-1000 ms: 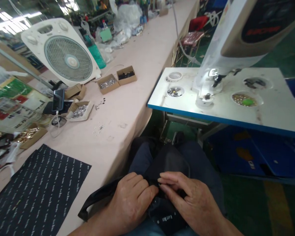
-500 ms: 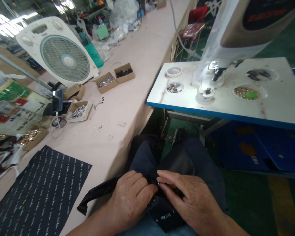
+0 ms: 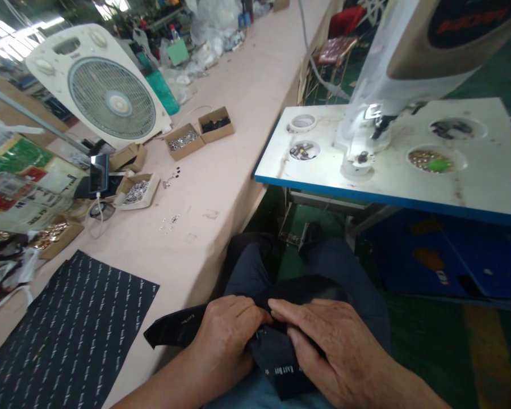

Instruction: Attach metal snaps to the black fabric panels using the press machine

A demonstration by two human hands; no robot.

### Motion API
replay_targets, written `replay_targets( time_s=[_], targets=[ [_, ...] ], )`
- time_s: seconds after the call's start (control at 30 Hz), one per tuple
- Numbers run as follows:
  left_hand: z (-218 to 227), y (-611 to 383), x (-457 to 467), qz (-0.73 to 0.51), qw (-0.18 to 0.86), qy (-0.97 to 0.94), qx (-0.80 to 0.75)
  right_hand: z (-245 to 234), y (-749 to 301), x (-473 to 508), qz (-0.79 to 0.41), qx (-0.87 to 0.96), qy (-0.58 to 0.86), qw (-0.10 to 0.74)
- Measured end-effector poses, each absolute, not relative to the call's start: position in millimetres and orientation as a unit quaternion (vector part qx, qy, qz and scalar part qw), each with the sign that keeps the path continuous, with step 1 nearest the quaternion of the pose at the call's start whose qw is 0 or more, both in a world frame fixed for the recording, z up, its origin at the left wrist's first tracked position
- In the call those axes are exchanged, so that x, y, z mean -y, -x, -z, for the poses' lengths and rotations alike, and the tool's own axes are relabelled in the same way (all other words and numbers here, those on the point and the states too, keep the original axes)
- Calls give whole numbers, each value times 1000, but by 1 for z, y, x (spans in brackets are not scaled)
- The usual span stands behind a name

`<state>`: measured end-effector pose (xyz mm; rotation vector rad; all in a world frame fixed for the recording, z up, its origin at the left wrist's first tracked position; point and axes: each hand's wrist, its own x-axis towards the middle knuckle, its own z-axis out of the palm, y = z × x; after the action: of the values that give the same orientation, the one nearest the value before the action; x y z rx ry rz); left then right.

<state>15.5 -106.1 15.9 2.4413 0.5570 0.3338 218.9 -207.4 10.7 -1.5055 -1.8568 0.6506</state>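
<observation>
A dark fabric piece (image 3: 281, 363) with small white lettering lies over my lap. My left hand (image 3: 227, 338) is closed on its upper edge, fingers curled over the cloth. My right hand (image 3: 327, 346) lies beside it, fingers pressed together on the same piece, the fingertips meeting those of the left hand. A strip of the fabric (image 3: 174, 332) sticks out to the left against the table's edge.
A long pink table (image 3: 221, 170) runs along my left with a stack of dark printed fabric (image 3: 63, 335), small cardboard boxes of metal parts (image 3: 183, 142), a phone (image 3: 99, 175) and a box fan (image 3: 104, 91). Ahead right stands a press machine (image 3: 413, 51) on a white blue-edged table (image 3: 387, 170).
Both hands have shifted slightly on the fabric, which has been turned and pulled up; more of its left strip now shows. The view has tilted a little.
</observation>
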Motion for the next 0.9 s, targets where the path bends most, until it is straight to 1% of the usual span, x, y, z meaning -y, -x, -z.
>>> replay_targets(
  time_s=[0.13,0.27,0.33,0.47,0.6,0.67,0.8,0.9],
  targets=[
    [-17,-21,105,-84,373,-883,-273,-19,-220,211,-270,703,583,307],
    [-18,-30,100,-48,412,-847,-332,1,-209,209,-263,695,603,290],
    [-19,-35,97,-18,445,-820,-360,10,-207,205,-283,683,606,295],
    [-20,-39,88,47,521,-763,-381,11,-213,190,-388,610,620,305],
    [-22,-42,76,107,567,-728,-370,0,-226,177,-510,527,587,341],
    [-23,-43,71,132,594,-713,-349,-2,-231,174,-560,493,568,346],
    [-24,-44,66,156,640,-678,-327,5,-235,175,-653,410,533,348],
    [-22,-43,64,162,666,-652,-324,14,-236,176,-690,363,508,367]
  ],
)
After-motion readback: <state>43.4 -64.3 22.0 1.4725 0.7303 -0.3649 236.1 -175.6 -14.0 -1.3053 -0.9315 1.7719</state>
